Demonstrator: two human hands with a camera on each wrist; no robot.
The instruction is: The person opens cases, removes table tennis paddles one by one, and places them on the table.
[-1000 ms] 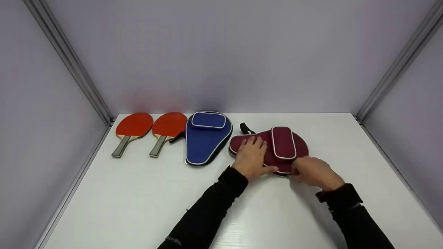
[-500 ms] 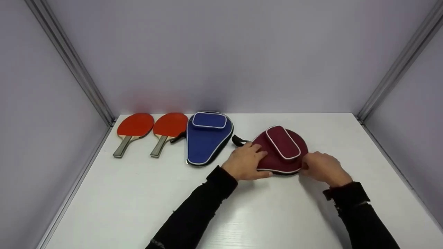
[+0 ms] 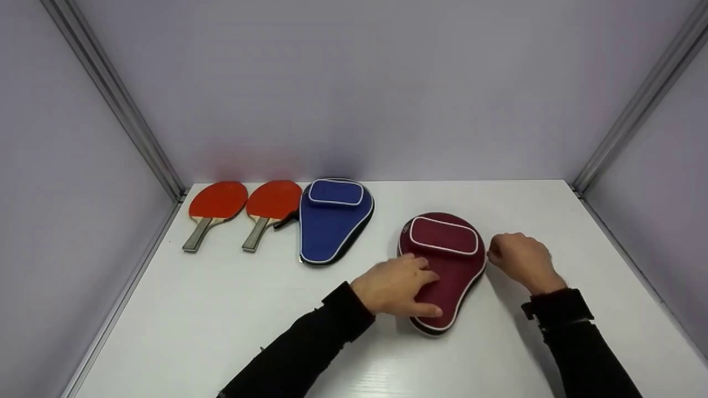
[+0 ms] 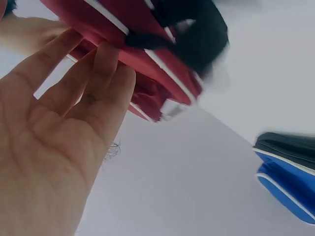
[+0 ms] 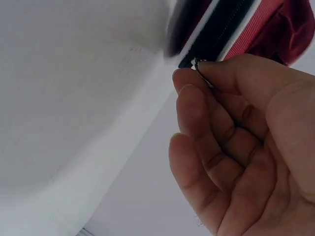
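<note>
The left hand rests across the narrow end of the red case, fingers loosely extended. The case lies flat on the right half of the table. At its wide end, the right hand pinches the zipper pull between thumb and finger. Assessment: likely light, soft-sided, apt to slide or turn under a pull; best steadied by the narrow end. Farther left lie the blue case, its black strap just beside the right bat, and the left bat.
</note>
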